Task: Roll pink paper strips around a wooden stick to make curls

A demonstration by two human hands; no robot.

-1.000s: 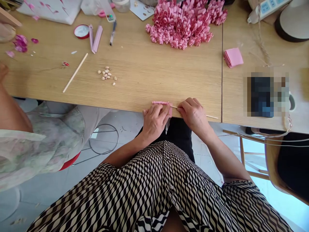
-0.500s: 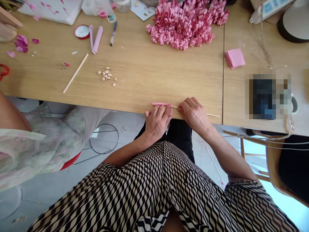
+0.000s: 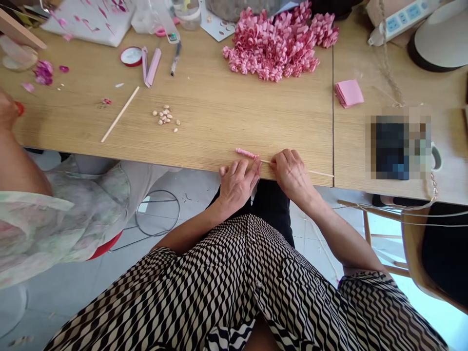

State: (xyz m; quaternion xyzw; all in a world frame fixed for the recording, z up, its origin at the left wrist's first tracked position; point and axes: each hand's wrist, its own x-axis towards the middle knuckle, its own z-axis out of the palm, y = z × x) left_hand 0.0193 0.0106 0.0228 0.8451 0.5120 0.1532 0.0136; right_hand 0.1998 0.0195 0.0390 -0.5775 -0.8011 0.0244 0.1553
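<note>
My right hand (image 3: 292, 176) grips a thin wooden stick (image 3: 322, 173) near the table's front edge, and the stick's bare end sticks out to the right. Around its left end is a coiled pink paper strip (image 3: 246, 153), wound in ridges. My left hand (image 3: 236, 184) is closed at the right end of the coil, fingertips and thumb pressed together on the pink paper. The fingers hide part of the paper there. Farther back lies a heap of curled pink paper strips (image 3: 272, 46). A stack of pink paper pieces (image 3: 349, 92) sits to the right.
Left of my hands lie several pistachio-like nuts (image 3: 164, 115), a pale stick (image 3: 120, 114), folded pink strips (image 3: 151, 68), a pen (image 3: 175, 58) and a red-rimmed lid (image 3: 131, 56). Another person's arm (image 3: 22, 161) rests at far left. A power strip (image 3: 400, 22) is at back right.
The coiled pink strip's left end has swung up from the table edge, so it now slants. My left fingers have drawn back slightly, and the view has shifted a little.
</note>
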